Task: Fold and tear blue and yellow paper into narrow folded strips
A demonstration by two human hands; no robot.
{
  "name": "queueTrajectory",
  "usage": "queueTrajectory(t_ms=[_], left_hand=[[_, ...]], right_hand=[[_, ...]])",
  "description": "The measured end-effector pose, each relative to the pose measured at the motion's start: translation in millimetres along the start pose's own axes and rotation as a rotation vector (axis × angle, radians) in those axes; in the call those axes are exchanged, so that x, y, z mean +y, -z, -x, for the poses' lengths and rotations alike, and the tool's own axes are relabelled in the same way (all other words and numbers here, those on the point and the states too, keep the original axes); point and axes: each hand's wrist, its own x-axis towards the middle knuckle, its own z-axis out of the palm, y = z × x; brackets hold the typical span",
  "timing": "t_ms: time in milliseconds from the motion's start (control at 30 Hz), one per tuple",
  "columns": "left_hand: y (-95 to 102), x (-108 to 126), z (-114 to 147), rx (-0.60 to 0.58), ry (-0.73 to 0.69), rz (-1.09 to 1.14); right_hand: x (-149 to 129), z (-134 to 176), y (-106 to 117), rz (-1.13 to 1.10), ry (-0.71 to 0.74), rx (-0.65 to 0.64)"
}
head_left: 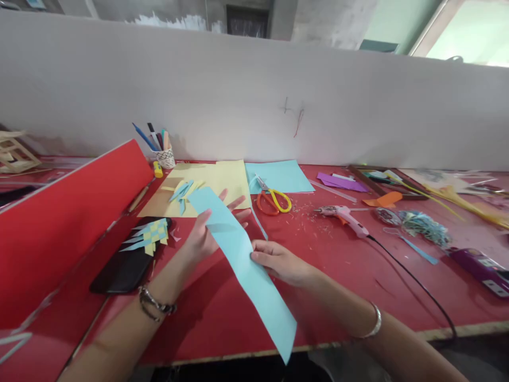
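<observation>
One long light-blue paper strip (238, 252), raised above one red bench (214, 315) | right hand (284, 263): grip pinching its edge | left hand (201, 239): grip wide, fingers splayed behind | beyond: one pair of red-and-yellow-handled scissors (269, 190)

The blue paper strip (237, 254) hid part of the left hand (202, 241); the frame's right edge cut off a purple device (475, 267).

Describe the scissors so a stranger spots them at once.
On the red table, find the blue sheet by the wall. The scissors lie across its front edge; their red and yellow handles set them apart from the pink glue gun.
</observation>
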Motion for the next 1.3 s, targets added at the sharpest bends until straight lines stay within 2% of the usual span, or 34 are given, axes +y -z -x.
queueTrajectory(t_ms=[100,200,300,433,500,633,800,900,1033,1300], left_hand=[[1.1,-2,-6,0.100,-0.051,0.086],[-0.5,-9,-9,0.182,-0.034,0.040],[-1.2,-21,-10,0.338,-0.029,-0.054],[4.4,-35,-10,0.466,-0.044,-0.167],[8.2,-37,-8,0.480,-0.036,-0.184],[11.7,-34,-6,0.480,-0.017,-0.179],[12.4,-33,-4,0.428,-0.039,-0.132],[13.9,-33,-4,0.407,-0.049,-0.165],[13.5,-31,-5,0.446,-0.033,-0.233],[11.1,-28,-6,0.440,0.024,-0.234]], right_hand=[[3,-5,3,0.177,-0.043,0.020],[2,-10,5,0.375,0.079,0.182],[-2,-15,3,0.543,0.145,0.302],[-6,-24,-7,0.709,0.134,0.299],[-7,-28,-8,0.685,0.138,0.269],[-3,-31,-3,0.491,0.130,0.171],[2,-30,9,0.352,0.135,0.106],[2,-28,11,0.328,0.108,0.071],[0,-26,10,0.293,0.044,0.090],[3,-27,11,0.388,0.102,0.083]])
